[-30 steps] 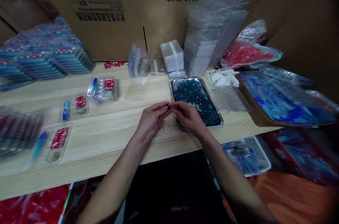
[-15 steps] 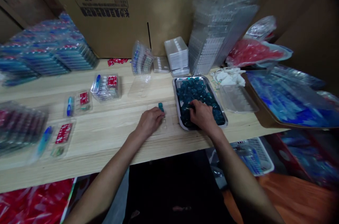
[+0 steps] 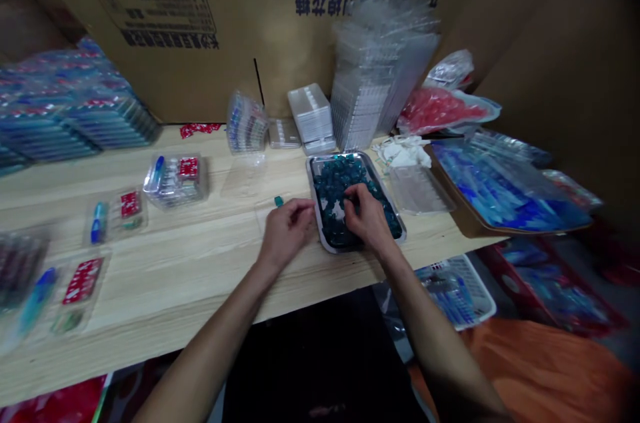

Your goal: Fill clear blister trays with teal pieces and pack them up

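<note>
My left hand is just left of the metal tray, its fingers curled into a pinch; whatever they hold is too small to make out. Partly under it lies a clear plastic blister tray, with one teal piece at its far end. Small teal translucent pieces fill most of the metal tray, and its bare bottom shows in a patch. Over these pieces is my right hand, thumb and fingers bent together among them. Its fingertips are partly hidden, so I cannot see what is between them.
Stacked clear blister trays stand at the back. To the right are white crumpled gloves, an empty clear tray and a cardboard box of blue packets. Filled packs are at the left. A large carton walls the back.
My left hand has left the teal piece at the blister tray and moved right, to the metal tray's edge. My right hand stays among the teal pieces. The whole view has shifted.
</note>
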`<state>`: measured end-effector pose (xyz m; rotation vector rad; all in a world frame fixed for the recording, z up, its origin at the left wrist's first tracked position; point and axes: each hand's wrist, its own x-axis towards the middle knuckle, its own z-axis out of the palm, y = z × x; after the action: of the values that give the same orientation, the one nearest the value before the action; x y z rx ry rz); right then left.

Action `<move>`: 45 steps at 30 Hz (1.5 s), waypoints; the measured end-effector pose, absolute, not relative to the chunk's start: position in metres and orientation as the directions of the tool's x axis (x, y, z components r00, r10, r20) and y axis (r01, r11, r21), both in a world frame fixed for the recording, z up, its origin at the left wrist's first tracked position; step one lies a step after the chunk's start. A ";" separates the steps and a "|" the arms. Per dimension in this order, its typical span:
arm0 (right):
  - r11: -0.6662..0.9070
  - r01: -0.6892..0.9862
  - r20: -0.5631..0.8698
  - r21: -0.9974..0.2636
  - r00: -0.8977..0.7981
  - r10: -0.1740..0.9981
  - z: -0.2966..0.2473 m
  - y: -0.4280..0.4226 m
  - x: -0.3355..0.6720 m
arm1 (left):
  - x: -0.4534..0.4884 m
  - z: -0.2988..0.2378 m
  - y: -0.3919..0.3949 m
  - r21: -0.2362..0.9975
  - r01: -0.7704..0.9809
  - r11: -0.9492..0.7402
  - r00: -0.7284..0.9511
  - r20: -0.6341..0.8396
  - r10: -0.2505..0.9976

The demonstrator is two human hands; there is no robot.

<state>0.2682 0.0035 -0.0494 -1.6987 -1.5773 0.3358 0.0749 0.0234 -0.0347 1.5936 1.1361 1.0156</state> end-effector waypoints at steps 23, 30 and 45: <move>0.065 0.310 0.144 -0.949 0.240 0.960 -0.022 -0.016 0.272 | 0.087 -0.020 0.058 0.818 -0.453 0.355 0.166 -0.314 0.935; 0.197 0.597 0.283 -0.778 0.054 0.958 -0.027 -0.005 0.248 | 0.078 -0.011 0.033 0.835 -0.437 0.334 0.261 -0.237 0.936; 0.379 0.735 0.442 -0.562 -0.121 0.889 -0.009 -0.020 0.210 | 0.051 -0.012 0.017 0.836 -0.414 0.361 0.268 -0.267 0.926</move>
<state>0.2097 -0.0203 -0.0087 -1.4018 -1.8986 0.2632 0.0515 0.0167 -0.0117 0.7210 0.8628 1.0173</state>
